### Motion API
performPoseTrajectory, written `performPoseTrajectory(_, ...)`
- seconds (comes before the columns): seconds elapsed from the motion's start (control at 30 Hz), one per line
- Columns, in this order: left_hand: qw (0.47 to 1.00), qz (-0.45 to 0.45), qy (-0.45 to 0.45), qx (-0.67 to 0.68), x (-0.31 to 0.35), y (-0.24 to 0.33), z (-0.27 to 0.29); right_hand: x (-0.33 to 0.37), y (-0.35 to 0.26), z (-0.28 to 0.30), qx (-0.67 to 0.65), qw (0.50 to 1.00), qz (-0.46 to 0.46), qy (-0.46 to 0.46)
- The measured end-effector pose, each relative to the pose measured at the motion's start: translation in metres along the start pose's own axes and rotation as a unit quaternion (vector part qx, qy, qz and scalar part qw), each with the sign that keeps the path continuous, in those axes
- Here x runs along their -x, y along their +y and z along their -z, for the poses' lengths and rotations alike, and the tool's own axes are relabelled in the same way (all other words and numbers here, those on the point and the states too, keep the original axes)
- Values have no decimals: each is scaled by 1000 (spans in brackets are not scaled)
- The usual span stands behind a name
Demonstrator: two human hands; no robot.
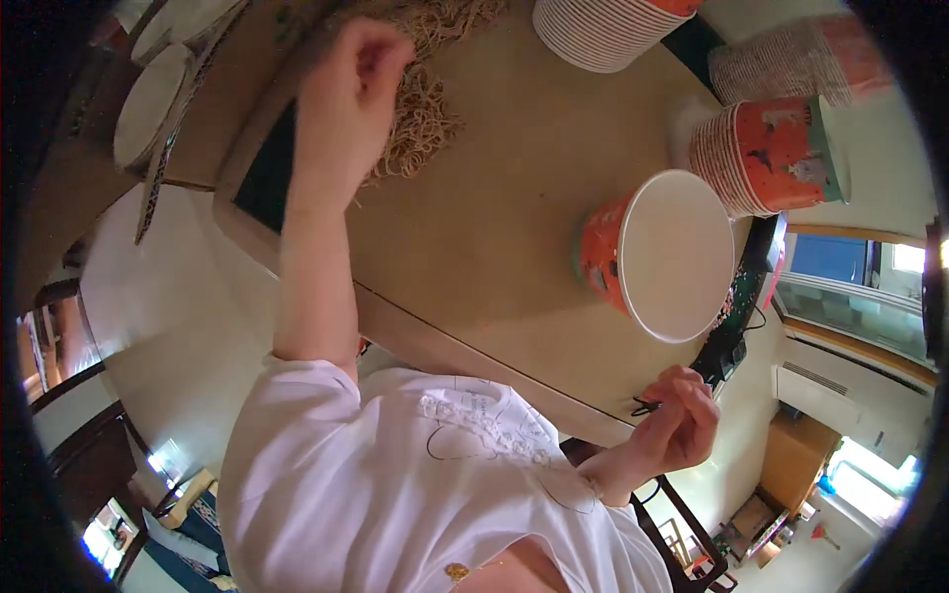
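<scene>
So the left hand [371, 69] was up over the far left part of the table [494, 237], fingers curled in, right by a heap of tan strands [423, 124]. Couldn't tell if it had any of them. The right hand [682, 420] was down at the near edge, fingers bunched up narrow, with a little black thing [645, 406] just at the fingertips. Couldn't tell if it was holding that or just in front of it.

The tub [601, 257], orange and green outside, stood on the right half of the table, apart from both hands, pale round top facing up. Behind it were an orange stack [781, 153] and a white stack [598, 35].
</scene>
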State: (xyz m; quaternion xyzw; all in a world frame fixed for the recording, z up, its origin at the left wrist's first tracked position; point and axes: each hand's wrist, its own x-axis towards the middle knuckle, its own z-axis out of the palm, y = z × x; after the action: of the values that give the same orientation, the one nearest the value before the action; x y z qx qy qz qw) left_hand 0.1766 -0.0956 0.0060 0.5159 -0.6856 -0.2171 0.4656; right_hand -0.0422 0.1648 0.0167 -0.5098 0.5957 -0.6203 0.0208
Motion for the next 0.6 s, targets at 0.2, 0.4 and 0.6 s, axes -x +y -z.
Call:
performPoseTrajectory(0.2, 993, -50, -80, -70, 7, -2, 7, 0, -1, -3, -25, 1000, -9, -9)
performPoseTrajectory(0.4, 958, -75, -153, -231, 41, -48, -22, 0, -1, 1, -20, 1000, -5, -18)
performPoseTrajectory(0.6, 999, -11, 21, 36, 1, -17, -7, 1, -3, 0, -41, 999, -18, -26)
